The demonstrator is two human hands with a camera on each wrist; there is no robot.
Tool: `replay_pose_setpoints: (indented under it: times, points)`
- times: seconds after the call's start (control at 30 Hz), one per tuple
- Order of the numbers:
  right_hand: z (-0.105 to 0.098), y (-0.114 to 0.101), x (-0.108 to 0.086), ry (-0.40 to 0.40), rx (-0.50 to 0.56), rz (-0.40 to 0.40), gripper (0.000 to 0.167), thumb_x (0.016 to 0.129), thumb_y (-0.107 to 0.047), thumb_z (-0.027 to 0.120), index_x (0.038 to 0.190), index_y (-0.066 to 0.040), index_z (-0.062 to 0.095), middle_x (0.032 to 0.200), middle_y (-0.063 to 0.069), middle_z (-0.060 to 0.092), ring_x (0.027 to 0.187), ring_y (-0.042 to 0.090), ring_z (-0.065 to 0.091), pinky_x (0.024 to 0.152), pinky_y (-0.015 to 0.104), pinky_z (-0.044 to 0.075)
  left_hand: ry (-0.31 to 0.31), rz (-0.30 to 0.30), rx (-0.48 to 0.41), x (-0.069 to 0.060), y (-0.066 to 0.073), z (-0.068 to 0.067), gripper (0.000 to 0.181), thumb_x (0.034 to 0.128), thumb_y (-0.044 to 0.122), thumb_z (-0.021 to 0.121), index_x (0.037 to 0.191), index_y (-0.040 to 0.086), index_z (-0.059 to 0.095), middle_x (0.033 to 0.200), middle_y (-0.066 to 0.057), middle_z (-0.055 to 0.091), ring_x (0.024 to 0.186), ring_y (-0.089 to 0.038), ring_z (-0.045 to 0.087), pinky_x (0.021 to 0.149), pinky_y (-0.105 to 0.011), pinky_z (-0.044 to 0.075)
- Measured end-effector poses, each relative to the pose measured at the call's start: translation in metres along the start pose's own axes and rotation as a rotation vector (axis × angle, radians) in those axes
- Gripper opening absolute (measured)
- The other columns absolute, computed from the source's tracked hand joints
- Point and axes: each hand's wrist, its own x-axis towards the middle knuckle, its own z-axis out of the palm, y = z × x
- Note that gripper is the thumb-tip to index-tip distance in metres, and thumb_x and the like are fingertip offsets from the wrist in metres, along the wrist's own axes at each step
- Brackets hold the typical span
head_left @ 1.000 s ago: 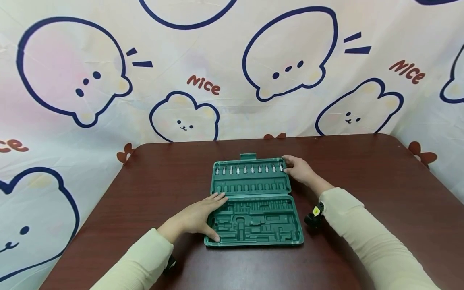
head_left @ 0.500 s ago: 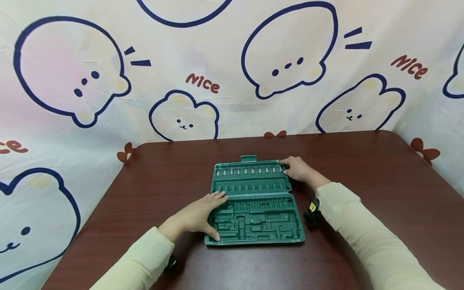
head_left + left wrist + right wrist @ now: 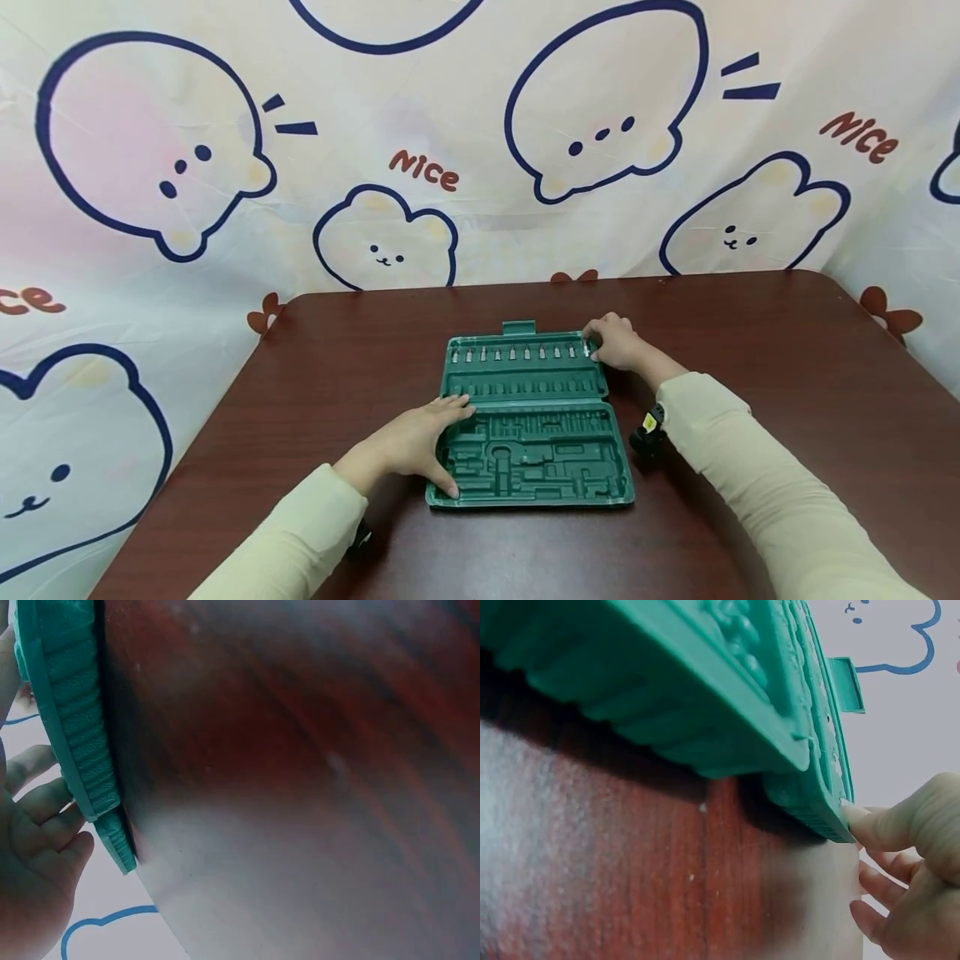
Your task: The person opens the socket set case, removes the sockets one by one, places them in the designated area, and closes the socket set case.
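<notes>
A green case (image 3: 529, 502) lies unfolded on the table, with a row of silver bits (image 3: 512, 353) along its upper half. My left hand (image 3: 408, 442) rests on the left side of the lower half, fingers and thumb spread; the left wrist view shows the hand (image 3: 41, 855) beside the ribbed case side (image 3: 79, 712). At the upper right corner, my right hand (image 3: 618, 343) has its finger and thumb about the rightmost bit (image 3: 587, 350). In the right wrist view, the thumb of that hand (image 3: 919, 855) meets the case edge (image 3: 821, 802); the contact with the bit is small.
The brown table (image 3: 360, 350) surrounds the case. Behind it hangs a pale cloth (image 3: 480, 225) with bear drawings. The case's latch tab (image 3: 518, 327) sticks out from the far edge. Moulded recesses (image 3: 525, 454) fill the lower half.
My right hand's fingers have bent and risen a little at the case's upper right corner. My left hand stays on the left side; the view has shifted slightly.
</notes>
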Motion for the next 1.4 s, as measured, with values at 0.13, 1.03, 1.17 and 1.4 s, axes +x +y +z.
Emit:
replay_pose_setpoints:
  times: [0.13,1.03,1.17,1.4]
  points:
    - [-0.001,0.0,-0.001,0.028,0.026,-0.041,0.026,0.078,0.002,0.06,0.102,-0.001,0.052,0.101,0.018,0.04,0.091,0.032,0.031,0.071,0.042,0.033,-0.001,-0.002,0.008,0.001,0.001,0.0,0.102,0.0512,0.052,0.075,0.134,0.011,0.032,0.141,-0.005,0.019,0.128,-0.024,0.015,0.093,-0.042,0.029]
    - [0.009,0.0,-0.007,0.262,0.529,0.146,0.013,0.09,-0.009,0.046,0.096,0.0,0.053,0.09,0.014,0.052,0.08,0.025,0.051,0.07,0.035,0.044,-0.022,-0.001,0.026,0.0,0.002,0.0,0.103,0.054,0.054,0.072,0.137,0.015,0.026,0.142,-0.001,0.016,0.128,-0.018,0.013,0.093,-0.041,0.029]
    - [0.006,-0.001,-0.01,0.308,0.69,0.161,0.015,0.09,-0.011,0.046,0.097,0.001,0.05,0.092,0.015,0.05,0.084,0.027,0.053,0.075,0.038,0.044,-0.036,0.006,0.036,0.001,0.0,0.0,0.103,0.0557,0.054,0.071,0.138,0.015,0.023,0.143,-0.002,0.014,0.129,-0.018,0.011,0.094,-0.041,0.028]
    - [0.004,0.007,-0.028,0.264,0.725,0.196,0.02,0.09,-0.015,0.047,0.099,0.002,0.048,0.099,0.015,0.048,0.089,0.026,0.053,0.077,0.038,0.044,-0.042,0.013,0.043,-0.002,0.0,-0.001,0.103,0.057,0.055,0.07,0.138,0.014,0.022,0.143,-0.004,0.013,0.129,-0.02,0.01,0.094,-0.04,0.028]
